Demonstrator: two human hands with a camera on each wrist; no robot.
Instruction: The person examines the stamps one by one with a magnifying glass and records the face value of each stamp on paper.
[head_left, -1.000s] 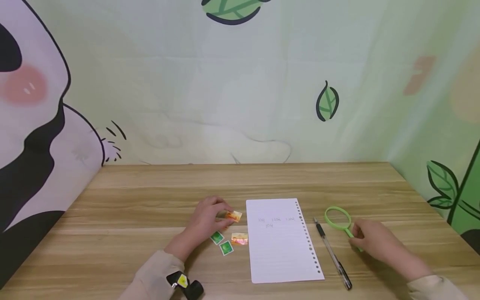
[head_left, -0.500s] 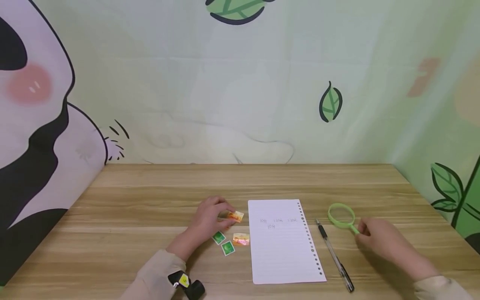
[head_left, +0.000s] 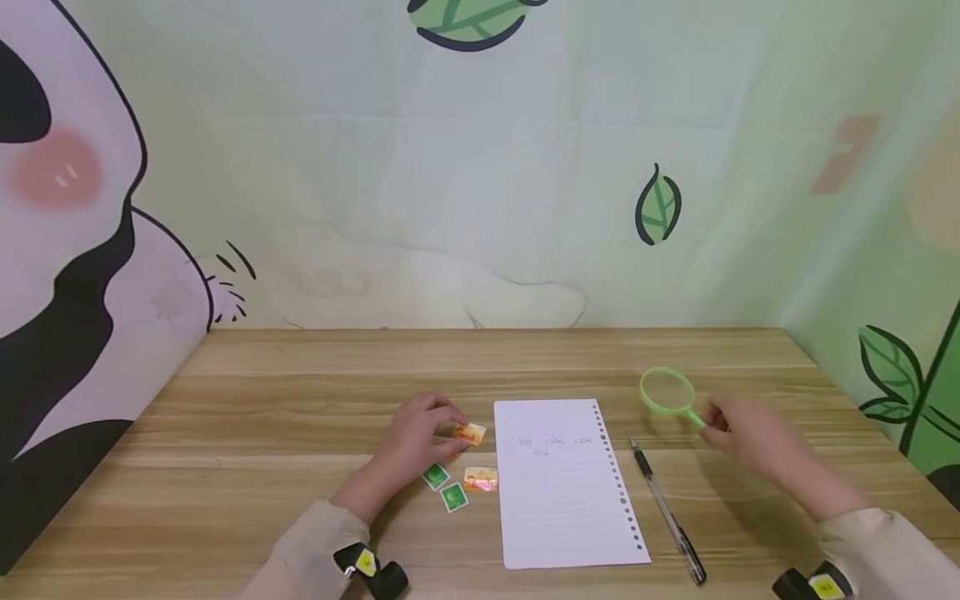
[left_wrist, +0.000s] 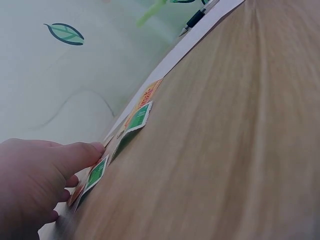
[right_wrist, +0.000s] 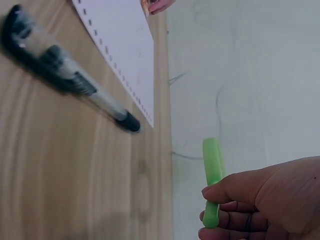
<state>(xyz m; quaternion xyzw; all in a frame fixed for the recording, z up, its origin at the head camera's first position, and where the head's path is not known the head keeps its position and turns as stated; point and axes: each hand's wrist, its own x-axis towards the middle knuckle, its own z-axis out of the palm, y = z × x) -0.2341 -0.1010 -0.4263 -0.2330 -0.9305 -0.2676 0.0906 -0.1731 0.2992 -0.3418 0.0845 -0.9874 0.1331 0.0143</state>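
Observation:
My right hand (head_left: 757, 437) pinches the handle of a green magnifying glass (head_left: 667, 392), raised over the table to the right of the paper. The right wrist view shows the magnifying glass (right_wrist: 213, 160) edge-on, thumb against its handle. My left hand (head_left: 420, 433) pinches an orange stamp (head_left: 472, 433) between thumb and fingers, low at the tabletop left of the paper. Just below lie two green stamps (head_left: 453, 497) and a second orange stamp (head_left: 480, 479) at the paper's edge. A green stamp (left_wrist: 97, 172) with slightly lifted edges lies by my left thumb in the left wrist view.
A lined sheet of paper (head_left: 573, 508) with handwriting near its top lies between my hands. A black-and-clear pen (head_left: 670, 512) rests slantwise to its right. The wooden table (head_left: 300, 375) meets a printed cloth backdrop (head_left: 480, 208) at the back.
My right hand has lifted the magnifying glass from the table and carried it away from me, then a little to the left. My left hand stays at the orange stamp.

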